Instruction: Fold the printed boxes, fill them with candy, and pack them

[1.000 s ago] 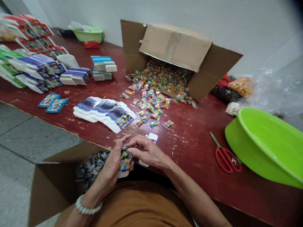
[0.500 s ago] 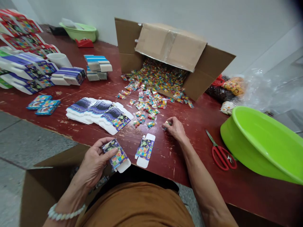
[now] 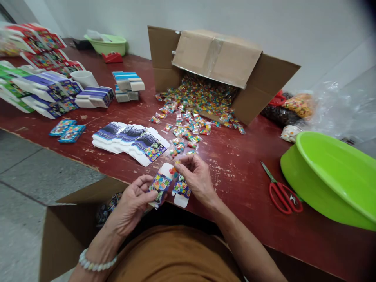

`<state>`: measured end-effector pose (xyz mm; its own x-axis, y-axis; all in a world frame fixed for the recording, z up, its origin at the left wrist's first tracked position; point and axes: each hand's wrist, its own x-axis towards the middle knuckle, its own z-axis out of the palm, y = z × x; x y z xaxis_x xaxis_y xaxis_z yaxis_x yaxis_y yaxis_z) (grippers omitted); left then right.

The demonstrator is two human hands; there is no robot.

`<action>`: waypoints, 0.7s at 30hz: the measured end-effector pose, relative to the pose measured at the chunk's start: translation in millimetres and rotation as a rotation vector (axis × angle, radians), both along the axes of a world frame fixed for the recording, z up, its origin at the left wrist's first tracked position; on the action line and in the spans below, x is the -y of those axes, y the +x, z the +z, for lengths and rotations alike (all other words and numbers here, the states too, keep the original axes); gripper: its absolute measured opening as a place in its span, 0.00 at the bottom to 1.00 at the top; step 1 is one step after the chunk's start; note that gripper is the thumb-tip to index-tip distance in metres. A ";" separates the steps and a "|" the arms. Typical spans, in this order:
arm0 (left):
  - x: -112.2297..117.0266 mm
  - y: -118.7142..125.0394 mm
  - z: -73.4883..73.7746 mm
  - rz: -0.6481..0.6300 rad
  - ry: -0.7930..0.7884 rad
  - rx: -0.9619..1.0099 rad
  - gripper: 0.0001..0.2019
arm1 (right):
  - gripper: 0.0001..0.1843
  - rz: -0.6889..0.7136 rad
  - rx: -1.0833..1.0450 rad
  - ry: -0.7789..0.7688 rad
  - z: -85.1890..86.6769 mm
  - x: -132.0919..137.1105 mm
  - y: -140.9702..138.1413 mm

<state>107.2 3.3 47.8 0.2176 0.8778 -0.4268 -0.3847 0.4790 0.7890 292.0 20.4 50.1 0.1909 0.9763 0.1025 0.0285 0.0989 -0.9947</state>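
1. Two hands busy in the lower middle of the frame – the left hand wraps a small carton, thumb laid across the printed face, fingers curled behind it, a narrow hold.
2. And the right hand, just right of centre, has thumb and forefinger pinched together on a candy packet, right by the carton's white flap; whether packet and flap touch, I can't tell.
3. That carton looks light and fairly stiff – thin card, I'd judge, apt to crease or buckle under a hard squeeze. Best held low on its broad faces or side edges, leaving the flapped end free.
4. The packet, coloured sweets in clear film, should be light and a touch slippery; a loose film edge or corner looks the surest place to pinch.
5. A second carton lies on the tabletop, partly hidden by the right hand.
6. Left of centre, a fanned stack of flat cartons; above centre, loose packets spill from a cardboard box. Far right, red-handled scissors beside a large green basin.
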 end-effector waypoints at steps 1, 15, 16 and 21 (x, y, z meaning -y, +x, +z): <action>3.1 0.5 -0.8 -0.082 0.001 0.001 0.27 | 0.09 0.031 0.059 0.014 1.3 -0.7 1.1; 6.4 19.6 3.8 -0.276 0.154 -0.030 0.24 | 0.05 0.184 0.324 0.151 9.6 5.4 -3.2; 5.6 20.2 5.7 -0.257 0.160 -0.007 0.22 | 0.07 0.201 0.285 0.147 8.7 6.1 -3.4; 2.0 22.3 15.5 -0.126 -0.010 0.034 0.20 | 0.14 0.235 -0.188 -0.139 5.0 9.2 0.4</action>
